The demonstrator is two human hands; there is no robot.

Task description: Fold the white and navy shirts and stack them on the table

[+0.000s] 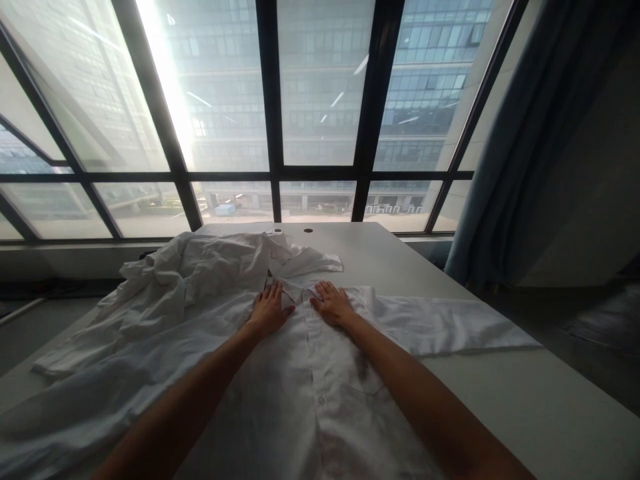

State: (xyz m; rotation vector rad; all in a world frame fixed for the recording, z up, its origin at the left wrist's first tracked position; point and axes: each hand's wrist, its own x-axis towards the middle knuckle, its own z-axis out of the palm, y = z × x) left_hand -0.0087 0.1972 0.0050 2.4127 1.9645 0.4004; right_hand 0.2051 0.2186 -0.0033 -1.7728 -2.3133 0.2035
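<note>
A white button-up garment (285, 387), like a shirt or lab coat, lies spread front side up on the table, its collar end away from me. One sleeve (450, 325) stretches out to the right. My left hand (270, 310) rests flat on the left side of the collar, fingers extended. On the collar's right side lies my right hand (333, 303), also flat with its fingers stretched out. A short gap separates the two hands, with the button placket running down from it. The cloth under my palms is hidden.
More crumpled white cloth (200, 267) is heaped at the back left of the white table (370, 250). Behind the table stand large dark-framed windows (320, 175). A blue-grey curtain (505, 167) hangs at the right, beyond the table's edge.
</note>
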